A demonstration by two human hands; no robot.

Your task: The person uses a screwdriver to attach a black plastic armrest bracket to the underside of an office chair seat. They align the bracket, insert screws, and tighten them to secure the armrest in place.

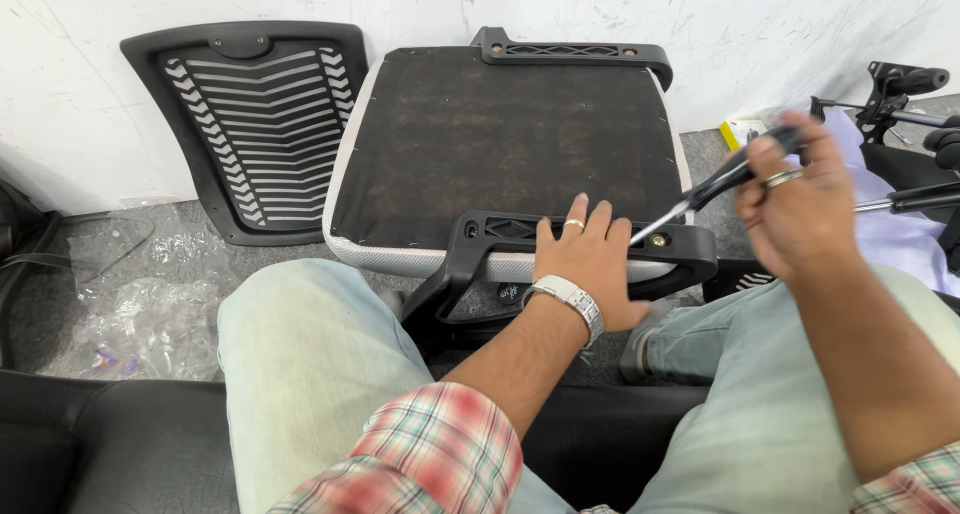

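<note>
The left hand point(590, 264) lies flat, fingers spread, on the black armrest bracket point(560, 239) of an upturned seat point(500, 144). The right hand point(800, 204) is clamped on a black-handled screwdriver point(715, 184), its tip at the bracket.

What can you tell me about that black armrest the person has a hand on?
The armrest is a black, plastic-looking loop with slotted cut-outs and a bolt hole near its right end. It sits on the near edge of the upturned seat, which leans against the wall. The left hand lies flat on it, and the screwdriver in the right hand points its tip at that hole.
</note>
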